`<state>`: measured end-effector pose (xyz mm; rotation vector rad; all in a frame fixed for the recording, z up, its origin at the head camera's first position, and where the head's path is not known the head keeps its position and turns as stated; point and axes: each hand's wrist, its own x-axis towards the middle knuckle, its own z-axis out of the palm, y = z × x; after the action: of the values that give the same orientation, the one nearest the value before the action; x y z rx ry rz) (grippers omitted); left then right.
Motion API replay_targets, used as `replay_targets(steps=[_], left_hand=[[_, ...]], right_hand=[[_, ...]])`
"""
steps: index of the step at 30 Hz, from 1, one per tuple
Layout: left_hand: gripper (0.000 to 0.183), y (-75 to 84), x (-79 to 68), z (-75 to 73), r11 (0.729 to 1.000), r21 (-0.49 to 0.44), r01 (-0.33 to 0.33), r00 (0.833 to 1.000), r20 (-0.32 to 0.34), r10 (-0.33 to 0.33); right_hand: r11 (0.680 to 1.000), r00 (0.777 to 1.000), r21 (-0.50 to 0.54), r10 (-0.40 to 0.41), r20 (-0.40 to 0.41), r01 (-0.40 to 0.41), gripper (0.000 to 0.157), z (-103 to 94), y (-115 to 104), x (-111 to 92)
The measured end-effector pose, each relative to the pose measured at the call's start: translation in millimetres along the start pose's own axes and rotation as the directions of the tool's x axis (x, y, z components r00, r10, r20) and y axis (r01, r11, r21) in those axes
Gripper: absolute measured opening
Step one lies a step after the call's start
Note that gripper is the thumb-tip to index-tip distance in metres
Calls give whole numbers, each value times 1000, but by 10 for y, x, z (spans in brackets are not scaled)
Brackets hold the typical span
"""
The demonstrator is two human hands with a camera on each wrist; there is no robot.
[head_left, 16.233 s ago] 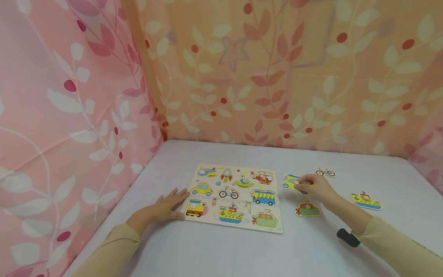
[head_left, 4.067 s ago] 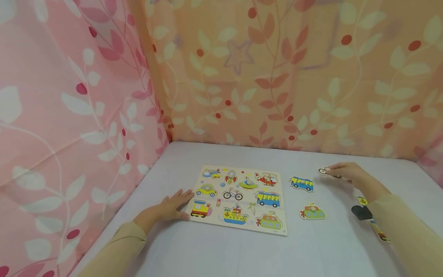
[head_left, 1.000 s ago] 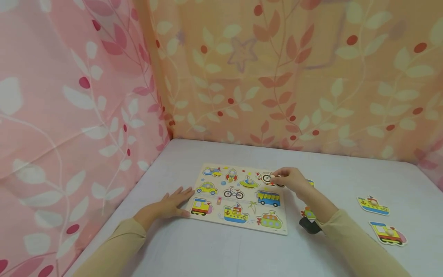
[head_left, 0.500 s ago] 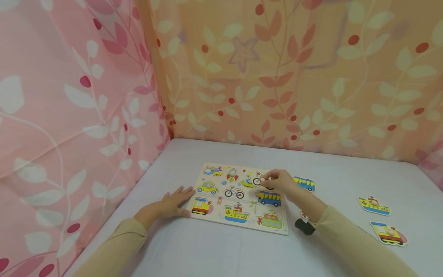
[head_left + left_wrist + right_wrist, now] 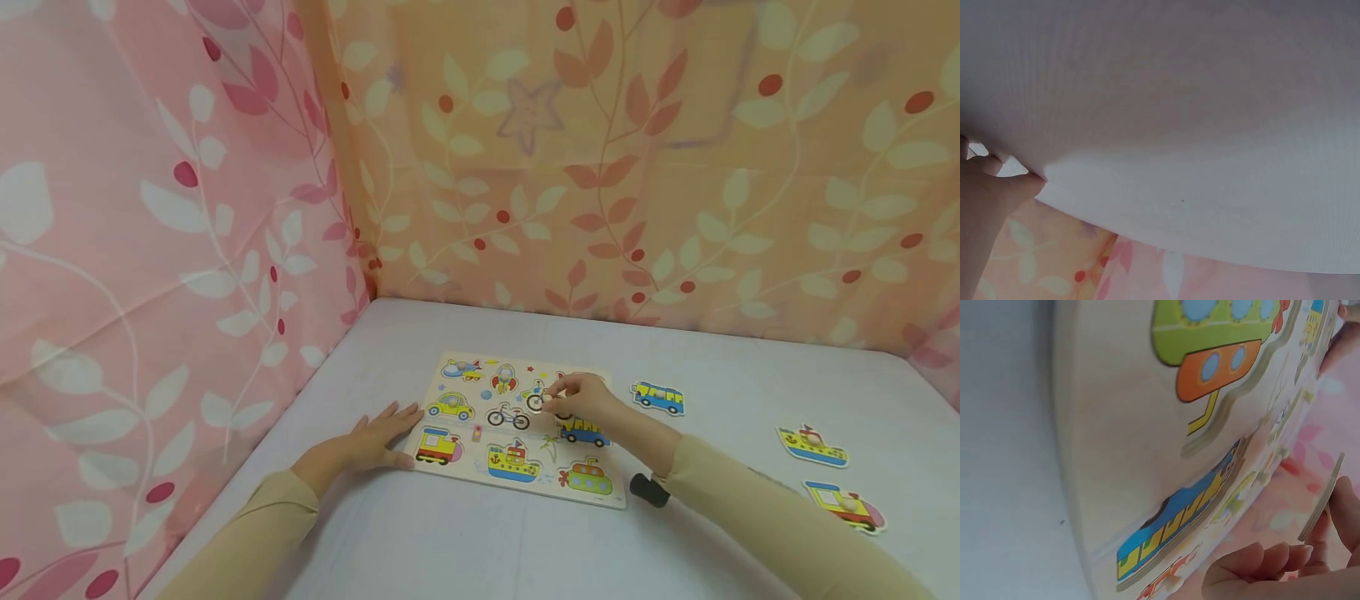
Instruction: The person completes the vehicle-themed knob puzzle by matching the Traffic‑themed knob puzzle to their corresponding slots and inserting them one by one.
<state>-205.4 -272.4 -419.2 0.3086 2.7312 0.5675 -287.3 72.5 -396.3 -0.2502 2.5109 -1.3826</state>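
While clamped on bike piece [image 5: 536,402] w/ fingers of R hand [image 5: 596,404], held over puzzle board [image 5: 546,480], just up & R of bike recess [image 5: 507,417]. Note L hand [image 5: 369,444] at board's L edge, fingers spread apart. See also, R of board on tabletop [image 5: 465,542]: bus piece [image 5: 658,398], ship piece [image 5: 812,445], train piece [image 5: 840,503].

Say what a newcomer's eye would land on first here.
Likely the bright puzzle board mid-table, with the right hand holding a bike piece over it. Next, the loose bus, boat and train to its right. The leafy orange curtain behind also catches the eye.
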Motion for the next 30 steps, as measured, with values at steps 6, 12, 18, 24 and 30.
replay_targets(steps=[6,12,18,24,30], left_hand=[[88,-5,11,0,1000,6,7,1000,2,-7],[89,-10,22,6,1000,4,7,1000,7,-7],[88,-17,29,10,1000,4,11,1000,10,-11],[89,-12,27,-8,1000,4,20,1000,12,-20],[88,-16,28,-4,1000,8,13,1000,11,-13]], right_hand=[[1000,1000,11,24,4,-24,18,109,-29,17],[999,999,-6,42,16,-42,18,220,-78,27],[999,999,-34,40,4,-40,15,319,-101,104],[997,998,-53,55,31,-53,14,422,-144,158],[998,998,-31,52,38,-51,13,513,-173,190]])
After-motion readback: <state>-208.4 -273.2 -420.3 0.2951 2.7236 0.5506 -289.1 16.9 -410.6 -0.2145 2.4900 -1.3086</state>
